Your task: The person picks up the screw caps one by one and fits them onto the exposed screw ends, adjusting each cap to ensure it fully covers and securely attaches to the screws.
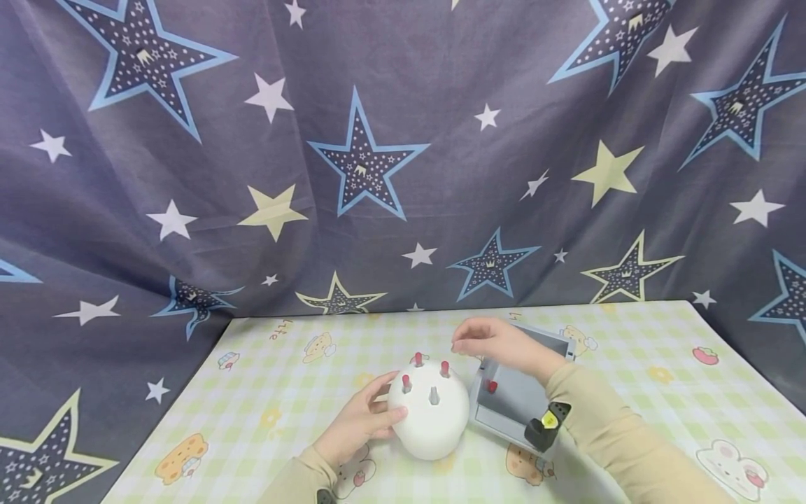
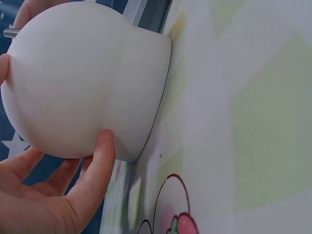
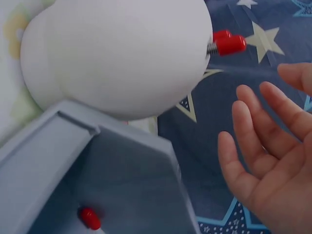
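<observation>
A white, rounded body (image 1: 431, 434) with a narrower flat base stands on the table. Three metal posts on its top carry red caps (image 1: 445, 369); a fourth post (image 1: 434, 396) is bare metal. My left hand (image 1: 362, 422) holds the body from its left side, thumb and fingers spread against the curved wall. Up and to the right of it, my right hand (image 1: 497, 341) hovers by the grey tray (image 1: 504, 423) with relaxed fingers; the right wrist view shows its palm and fingers holding nothing. One red cap (image 3: 89, 218) lies inside the tray.
The tray stands close against the right side of the white body. A checked cloth (image 1: 252, 392) with cartoon prints covers the table. Behind the table's far edge hangs a dark curtain (image 1: 378, 252) with stars.
</observation>
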A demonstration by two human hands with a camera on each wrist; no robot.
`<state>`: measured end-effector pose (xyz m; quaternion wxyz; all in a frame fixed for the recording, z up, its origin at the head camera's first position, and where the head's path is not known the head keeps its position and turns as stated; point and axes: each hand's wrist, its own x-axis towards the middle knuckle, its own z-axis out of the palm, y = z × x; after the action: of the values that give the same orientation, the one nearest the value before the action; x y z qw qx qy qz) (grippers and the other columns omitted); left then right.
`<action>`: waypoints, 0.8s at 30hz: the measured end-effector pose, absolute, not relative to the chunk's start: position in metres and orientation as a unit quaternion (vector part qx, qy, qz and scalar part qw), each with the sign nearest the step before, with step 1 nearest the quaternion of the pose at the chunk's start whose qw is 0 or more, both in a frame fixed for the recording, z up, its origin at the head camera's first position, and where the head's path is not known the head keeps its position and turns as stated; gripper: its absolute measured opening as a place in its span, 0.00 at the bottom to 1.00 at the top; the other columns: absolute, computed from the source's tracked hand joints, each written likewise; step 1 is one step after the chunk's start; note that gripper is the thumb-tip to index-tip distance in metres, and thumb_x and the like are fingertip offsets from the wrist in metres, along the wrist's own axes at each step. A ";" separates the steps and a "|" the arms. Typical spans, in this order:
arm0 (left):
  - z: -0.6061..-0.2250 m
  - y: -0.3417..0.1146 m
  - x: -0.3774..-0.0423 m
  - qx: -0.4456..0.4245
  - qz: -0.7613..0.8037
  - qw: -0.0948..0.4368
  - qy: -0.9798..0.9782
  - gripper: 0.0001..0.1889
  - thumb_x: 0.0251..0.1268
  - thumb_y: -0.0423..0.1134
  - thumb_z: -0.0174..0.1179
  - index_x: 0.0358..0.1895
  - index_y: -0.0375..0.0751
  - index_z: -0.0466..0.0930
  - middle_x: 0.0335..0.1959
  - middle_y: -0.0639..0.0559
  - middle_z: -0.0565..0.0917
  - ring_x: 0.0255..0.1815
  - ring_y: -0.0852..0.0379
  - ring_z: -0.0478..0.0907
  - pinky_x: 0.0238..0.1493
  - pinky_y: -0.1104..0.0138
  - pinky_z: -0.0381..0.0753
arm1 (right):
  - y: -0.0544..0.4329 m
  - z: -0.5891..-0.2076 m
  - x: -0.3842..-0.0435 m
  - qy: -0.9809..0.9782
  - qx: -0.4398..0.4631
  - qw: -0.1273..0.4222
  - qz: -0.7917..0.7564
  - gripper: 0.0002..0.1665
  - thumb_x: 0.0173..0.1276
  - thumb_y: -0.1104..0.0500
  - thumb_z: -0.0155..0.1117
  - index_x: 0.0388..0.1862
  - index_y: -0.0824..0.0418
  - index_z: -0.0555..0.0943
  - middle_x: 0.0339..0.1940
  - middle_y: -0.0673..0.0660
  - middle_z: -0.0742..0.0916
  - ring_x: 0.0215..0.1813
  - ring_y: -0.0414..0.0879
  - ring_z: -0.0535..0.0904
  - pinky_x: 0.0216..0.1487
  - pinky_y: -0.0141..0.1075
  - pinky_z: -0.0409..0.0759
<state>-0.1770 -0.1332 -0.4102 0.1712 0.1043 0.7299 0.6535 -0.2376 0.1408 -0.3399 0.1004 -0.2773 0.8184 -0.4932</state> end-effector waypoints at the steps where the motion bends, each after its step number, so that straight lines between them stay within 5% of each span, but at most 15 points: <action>1: -0.410 -0.133 -0.177 0.104 0.653 0.171 0.730 0.40 0.62 0.43 0.63 0.73 0.39 0.52 0.69 0.30 0.57 0.61 0.40 0.72 0.51 0.50 0.81 | 0.143 -0.341 -0.239 0.817 -0.276 0.108 -0.495 0.14 0.68 0.56 0.58 0.44 0.67 0.79 0.41 0.57 0.86 0.46 0.43 0.79 0.51 0.38 0.79; 10: -0.410 -0.133 -0.177 0.103 0.657 0.169 0.727 0.40 0.60 0.42 0.64 0.73 0.38 0.53 0.68 0.30 0.58 0.59 0.43 0.73 0.51 0.52 0.81 | 0.157 -0.341 -0.243 0.802 -0.210 0.215 -0.516 0.16 0.68 0.57 0.56 0.45 0.70 0.77 0.37 0.55 0.85 0.40 0.44 0.79 0.48 0.39 0.81; 24: -0.409 -0.133 -0.176 0.104 0.657 0.168 0.727 0.39 0.61 0.42 0.63 0.73 0.38 0.54 0.68 0.31 0.59 0.58 0.44 0.74 0.50 0.52 0.82 | 0.165 -0.343 -0.247 0.810 -0.175 0.257 -0.497 0.18 0.68 0.56 0.55 0.48 0.69 0.76 0.39 0.55 0.86 0.40 0.43 0.80 0.47 0.42 0.81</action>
<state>-0.1765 -0.1330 -0.4091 0.1680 0.1044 0.7274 0.6570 -0.2467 0.1650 -0.3429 0.2573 -0.1749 0.8100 -0.4972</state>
